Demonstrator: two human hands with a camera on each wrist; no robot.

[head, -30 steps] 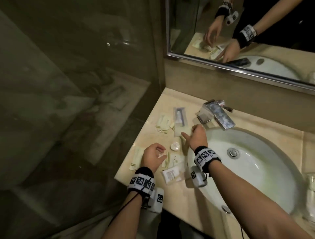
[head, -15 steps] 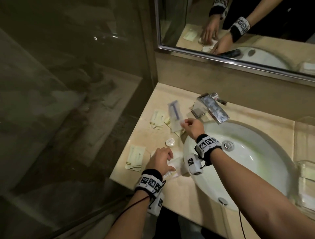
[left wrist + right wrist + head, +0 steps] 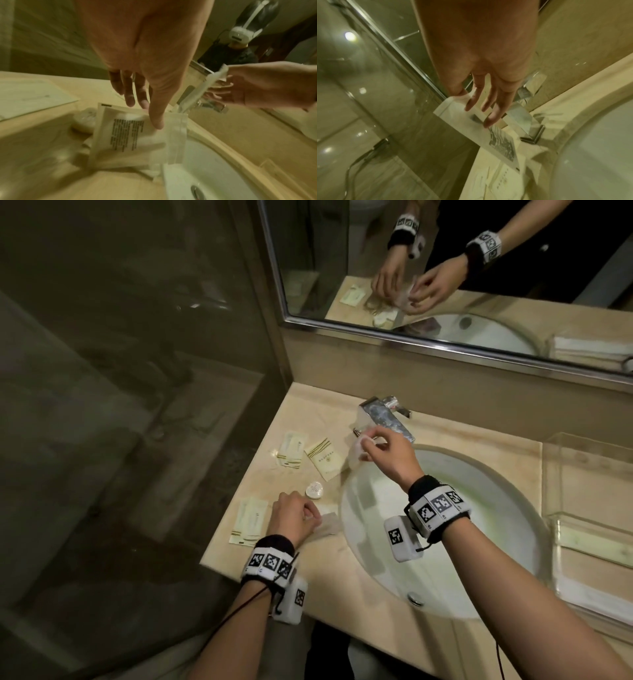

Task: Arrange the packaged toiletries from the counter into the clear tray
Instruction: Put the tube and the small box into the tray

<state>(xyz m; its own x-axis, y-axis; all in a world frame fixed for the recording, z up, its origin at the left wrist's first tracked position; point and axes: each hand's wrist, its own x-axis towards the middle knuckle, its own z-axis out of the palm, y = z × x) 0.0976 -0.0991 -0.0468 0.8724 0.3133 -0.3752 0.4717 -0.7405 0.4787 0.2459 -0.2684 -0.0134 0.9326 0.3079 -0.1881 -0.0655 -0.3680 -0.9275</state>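
The worktop (image 3: 308, 405) carries a basin (image 3: 479, 594); the clear tray (image 3: 589, 508) sits at its right end. The right hand (image 3: 385, 455) pinches a long packet (image 3: 488, 129) in its fingers (image 3: 471, 104), raised by the tap (image 3: 383, 412). The left hand (image 3: 291, 517) pinches a printed sachet (image 3: 133, 136) at the basin's left rim. More sachets (image 3: 291, 453) and a round soap (image 3: 314, 490) lie to the left.

I count three flat sachets (image 3: 291, 453) lying on the worktop (image 3: 308, 405), one round soap (image 3: 314, 490), two held packets (image 3: 358, 451), one clear tray (image 3: 589, 508).
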